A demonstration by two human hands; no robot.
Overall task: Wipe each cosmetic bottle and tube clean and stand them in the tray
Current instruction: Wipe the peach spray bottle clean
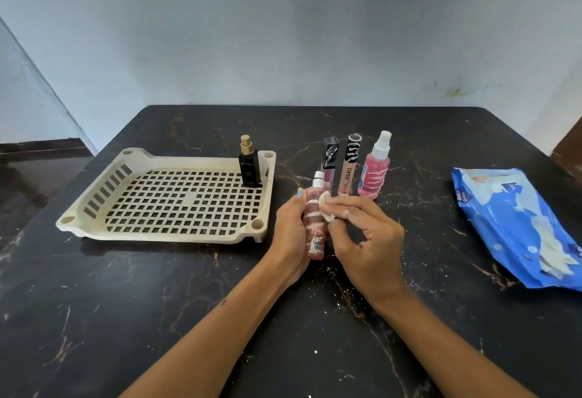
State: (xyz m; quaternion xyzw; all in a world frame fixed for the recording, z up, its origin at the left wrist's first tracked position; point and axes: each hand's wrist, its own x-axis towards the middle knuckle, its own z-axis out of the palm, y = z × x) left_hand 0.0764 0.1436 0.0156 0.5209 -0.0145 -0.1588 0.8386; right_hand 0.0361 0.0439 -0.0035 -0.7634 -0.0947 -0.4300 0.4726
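Just right of the tray (94,196), above the table (189,319), the left hand (291,234) grips a smeared pink bottle (314,227) upright — the right hand (367,240) pinches a white pad (326,208) against it.

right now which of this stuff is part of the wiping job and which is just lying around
Part of the job:
peach spray bottle, in the left hand
wipe pad, in the right hand
black perfume bottle
two lip gloss tubes
pink spray bottle
tray

Lying about:
blue wipes pack
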